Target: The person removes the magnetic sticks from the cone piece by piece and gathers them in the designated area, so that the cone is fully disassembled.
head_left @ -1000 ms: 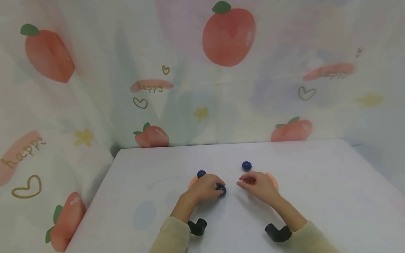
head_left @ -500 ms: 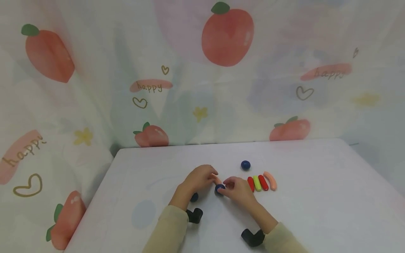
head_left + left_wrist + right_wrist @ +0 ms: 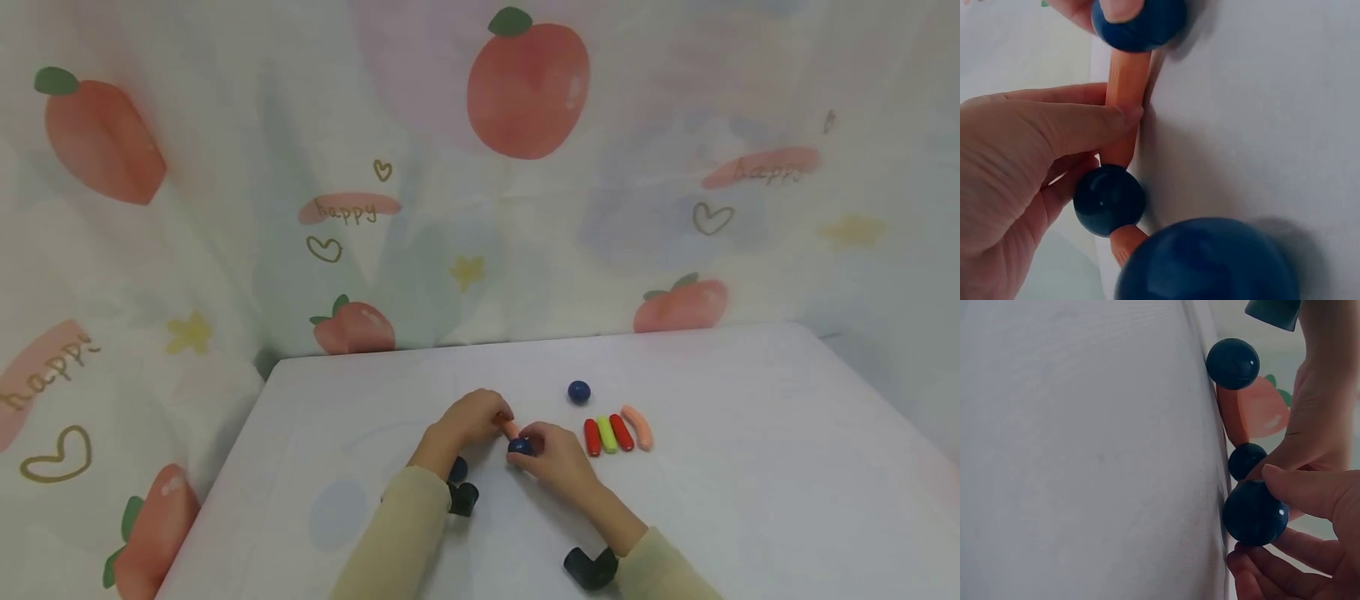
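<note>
In the head view my left hand (image 3: 472,421) pinches an orange curved rod (image 3: 1129,72) between thumb and fingers. My right hand (image 3: 558,457) grips a dark blue ball (image 3: 1255,514) at the rod's near end with thumb and fingers. At the rod's other end sits a smaller-looking blue ball (image 3: 1110,200). A second orange rod (image 3: 1232,415) runs from there to another blue ball (image 3: 1207,262), which also shows beside my left wrist in the head view. Together they form a chain of balls and rods on the white table (image 3: 712,483).
Right of my hands lie a red rod (image 3: 592,437), a yellow-green rod (image 3: 607,435), another red rod (image 3: 622,432) and an orange curved rod (image 3: 637,427) in a row. A loose blue ball (image 3: 579,392) sits behind them. Fruit-print cloth (image 3: 420,275) hangs behind the table.
My right hand has moved left from the row of rods to the blue ball. My left hand has let go of that ball and now holds the orange rod.
</note>
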The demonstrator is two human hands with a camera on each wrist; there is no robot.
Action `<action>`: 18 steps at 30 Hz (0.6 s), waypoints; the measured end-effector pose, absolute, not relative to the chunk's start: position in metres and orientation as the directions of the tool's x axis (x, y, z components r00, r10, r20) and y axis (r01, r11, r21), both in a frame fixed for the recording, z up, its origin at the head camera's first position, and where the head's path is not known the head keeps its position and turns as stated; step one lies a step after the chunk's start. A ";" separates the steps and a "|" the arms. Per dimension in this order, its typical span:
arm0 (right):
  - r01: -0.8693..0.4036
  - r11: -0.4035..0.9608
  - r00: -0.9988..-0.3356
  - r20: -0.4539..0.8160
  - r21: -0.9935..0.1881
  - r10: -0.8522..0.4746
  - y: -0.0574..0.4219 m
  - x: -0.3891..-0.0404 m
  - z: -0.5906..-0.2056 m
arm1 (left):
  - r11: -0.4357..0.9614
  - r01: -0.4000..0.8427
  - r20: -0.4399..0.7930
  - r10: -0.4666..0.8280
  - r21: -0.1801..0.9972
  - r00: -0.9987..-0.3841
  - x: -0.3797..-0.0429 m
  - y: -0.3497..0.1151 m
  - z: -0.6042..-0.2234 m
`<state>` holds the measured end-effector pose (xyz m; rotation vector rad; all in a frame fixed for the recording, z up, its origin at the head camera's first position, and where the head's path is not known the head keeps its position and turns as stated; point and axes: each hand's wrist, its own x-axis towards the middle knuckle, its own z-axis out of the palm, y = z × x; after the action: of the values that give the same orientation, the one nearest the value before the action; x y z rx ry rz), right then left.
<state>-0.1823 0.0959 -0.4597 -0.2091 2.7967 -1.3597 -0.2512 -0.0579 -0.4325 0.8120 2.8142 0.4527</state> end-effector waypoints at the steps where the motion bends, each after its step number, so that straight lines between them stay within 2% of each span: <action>1: -0.106 0.610 -0.991 0.032 -0.785 -0.130 0.096 -0.182 -0.460 | 0.804 0.481 -0.092 0.541 0.349 -0.836 -0.252 -0.058 -0.433; 7: -0.108 0.603 -0.989 0.021 -0.791 -0.150 0.097 -0.181 -0.459 | 0.799 0.407 -0.131 0.506 0.443 -0.852 -0.256 -0.059 -0.433; 18: -0.162 0.582 -0.980 0.059 -0.797 -0.192 0.102 -0.180 -0.459 | 0.782 0.365 -0.137 0.490 0.505 -0.861 -0.262 -0.061 -0.440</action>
<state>-0.1802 0.1022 -0.4585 -0.3089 2.7642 -1.3876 -0.2616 -0.0615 -0.4403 0.6636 2.7138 0.6910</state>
